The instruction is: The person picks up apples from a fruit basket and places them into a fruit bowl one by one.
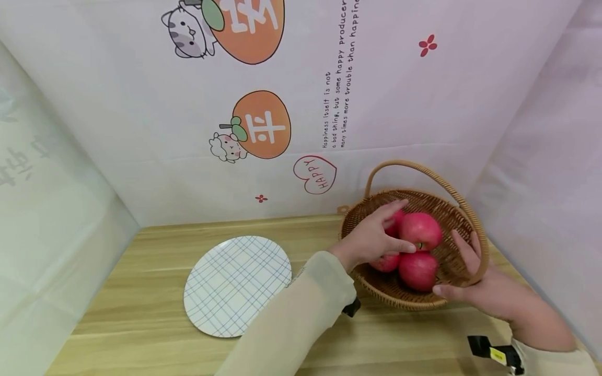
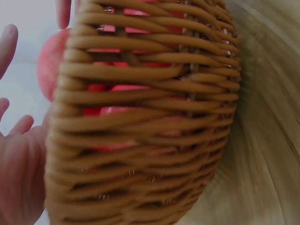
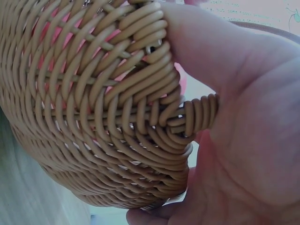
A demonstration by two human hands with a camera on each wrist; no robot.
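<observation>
A brown wicker basket with a tall handle holds several red apples. My left hand reaches over its left side, fingers extended across the apples and thumb lying by the stem of the upper apple. Part of an apple is hidden beneath that hand. At the basket's right side, my right hand grips the rim at the foot of the handle, with the thumb on the near rim and fingers inside. The right wrist view shows this hand around the handle's base, against the woven wall.
A round white plate with a blue grid pattern lies left of the basket on the wood-grain table. Behind stands a white backdrop with printed oranges, cats and lettering. Pale sheets bound the right and left sides.
</observation>
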